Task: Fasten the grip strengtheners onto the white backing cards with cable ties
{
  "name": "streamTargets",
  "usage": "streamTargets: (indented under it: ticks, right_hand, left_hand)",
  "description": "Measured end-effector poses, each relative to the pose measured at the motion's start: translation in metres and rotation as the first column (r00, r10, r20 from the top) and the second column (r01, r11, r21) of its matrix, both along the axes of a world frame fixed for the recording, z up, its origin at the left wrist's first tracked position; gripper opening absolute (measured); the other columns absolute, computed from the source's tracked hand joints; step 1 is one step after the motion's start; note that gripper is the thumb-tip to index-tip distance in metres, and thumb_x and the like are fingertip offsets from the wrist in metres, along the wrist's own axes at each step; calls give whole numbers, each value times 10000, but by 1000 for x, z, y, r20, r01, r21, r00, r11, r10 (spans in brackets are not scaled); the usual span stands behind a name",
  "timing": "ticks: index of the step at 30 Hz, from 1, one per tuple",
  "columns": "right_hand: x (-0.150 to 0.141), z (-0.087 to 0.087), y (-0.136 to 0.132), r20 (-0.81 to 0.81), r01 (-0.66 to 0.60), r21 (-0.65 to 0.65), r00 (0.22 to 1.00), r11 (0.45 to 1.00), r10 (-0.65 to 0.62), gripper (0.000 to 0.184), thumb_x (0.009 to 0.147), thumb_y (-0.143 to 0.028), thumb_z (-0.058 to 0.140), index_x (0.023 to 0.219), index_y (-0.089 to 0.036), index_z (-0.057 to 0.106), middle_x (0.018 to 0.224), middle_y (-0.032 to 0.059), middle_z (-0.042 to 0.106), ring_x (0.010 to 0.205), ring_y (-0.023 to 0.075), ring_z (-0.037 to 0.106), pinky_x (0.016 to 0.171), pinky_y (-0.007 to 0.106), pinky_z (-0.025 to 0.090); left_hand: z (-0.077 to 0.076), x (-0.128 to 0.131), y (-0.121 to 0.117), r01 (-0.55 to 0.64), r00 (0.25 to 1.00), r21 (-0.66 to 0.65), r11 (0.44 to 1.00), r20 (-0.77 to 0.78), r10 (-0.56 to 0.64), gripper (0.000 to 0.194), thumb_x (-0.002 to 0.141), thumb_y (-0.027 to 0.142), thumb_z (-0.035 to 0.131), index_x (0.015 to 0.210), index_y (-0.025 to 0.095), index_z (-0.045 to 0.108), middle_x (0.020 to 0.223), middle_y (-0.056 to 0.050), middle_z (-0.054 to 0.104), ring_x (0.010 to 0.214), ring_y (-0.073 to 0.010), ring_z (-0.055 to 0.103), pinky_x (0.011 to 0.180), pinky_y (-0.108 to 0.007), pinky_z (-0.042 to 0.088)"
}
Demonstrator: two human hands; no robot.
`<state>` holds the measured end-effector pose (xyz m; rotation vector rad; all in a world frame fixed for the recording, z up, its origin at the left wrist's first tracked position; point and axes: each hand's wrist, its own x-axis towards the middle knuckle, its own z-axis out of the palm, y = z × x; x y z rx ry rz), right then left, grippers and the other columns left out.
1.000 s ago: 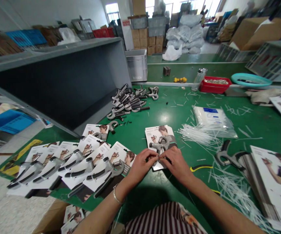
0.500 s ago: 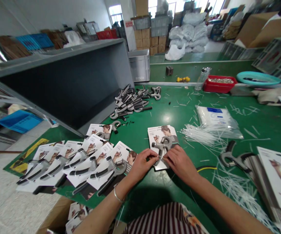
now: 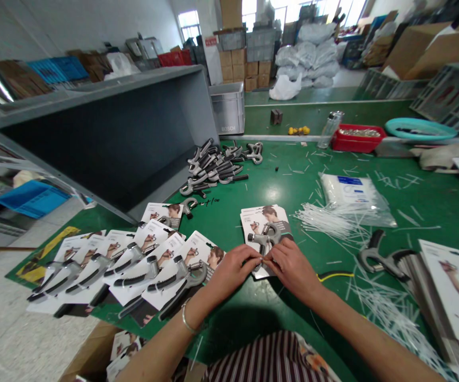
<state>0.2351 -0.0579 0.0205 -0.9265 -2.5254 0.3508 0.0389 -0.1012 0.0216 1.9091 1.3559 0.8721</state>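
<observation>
Now L hand (image 3: 233, 278), R hand (image 3: 293, 276) on hand-gripper (image 3: 267, 237)

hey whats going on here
A person's left hand and right hand meet at the fingertips on a grey hand gripper lying on a printed card on a green workbench. More carded grippers are fanned out to the left, loose grippers lie heaped beyond, and white plastic ties are scattered to the right.
</observation>
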Motion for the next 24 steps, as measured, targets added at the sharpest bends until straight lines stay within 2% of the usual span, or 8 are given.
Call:
streamTargets:
  ticks: [3,7,10,14,16,18,21,24]
  right_hand:
    - [0,1,-1,-23,1,-46,1000,999,-2,152,962,-272,566,860,-178,629,839,74,667,848,242,523,787,373,404]
    - [-3,6,-3,-45,-5,-68,999,998,2,136,967,-287,557,944,-196,656,875,77,679,875,249,528,783,382,392]
    - [-3,5,-4,-43,-5,-60,999,998,2,171,971,-308,550,887,-207,660,855,69,663,876,244,514,793,381,384]
    - [3,-5,-6,-101,10,-109,995,994,-21,161,959,-290,571,842,-203,637,890,59,659,902,234,514,836,385,383]
    - [5,-8,-6,-179,18,-157,983,988,-46,98,941,-282,601,892,-205,639,959,61,666,940,237,524,863,395,382]
    - [5,-10,-5,-272,8,-214,960,977,-68,71,932,-279,617,913,-213,636,991,55,669,963,236,540,882,399,383]
    - [0,-9,-4,-378,-45,-283,923,958,-68,86,941,-273,604,876,-220,624,992,40,680,990,226,568,914,399,382]
    - [-7,-12,-2,-382,-70,-292,923,954,-49,76,955,-251,580,900,-224,625,1061,32,685,1047,224,561,942,398,369]
  left_hand:
    - [12,1,-2,-2,978,12,1000,-210,5,182,967,244,492,919,192,661,916,-52,674,900,-191,620,831,-303,465]
    - [22,10,-4,-4,835,144,990,-544,83,211,952,203,459,851,183,643,845,-90,653,848,-241,604,778,-359,448]
    - [27,15,-4,14,810,160,987,-581,83,212,940,197,463,806,178,627,808,-99,650,799,-243,599,740,-364,440]
    - [28,16,-5,-25,901,145,989,-426,85,197,932,190,476,762,189,577,788,-61,623,796,-211,587,745,-336,440]
    - [23,16,-8,-55,950,109,992,-300,86,178,940,188,472,790,195,566,812,-40,616,807,-188,586,762,-314,452]
    - [13,15,-12,-84,968,99,991,-227,105,51,923,214,532,932,195,579,943,-52,633,920,-201,593,845,-334,466]
    - [-12,13,-17,-137,953,157,978,-247,173,289,861,255,651,1123,186,549,1199,-114,596,1147,-269,532,993,-444,429]
    - [-34,8,-17,-183,930,217,959,-279,240,188,904,232,598,1086,191,579,1243,-125,590,1180,-278,523,1022,-489,411]
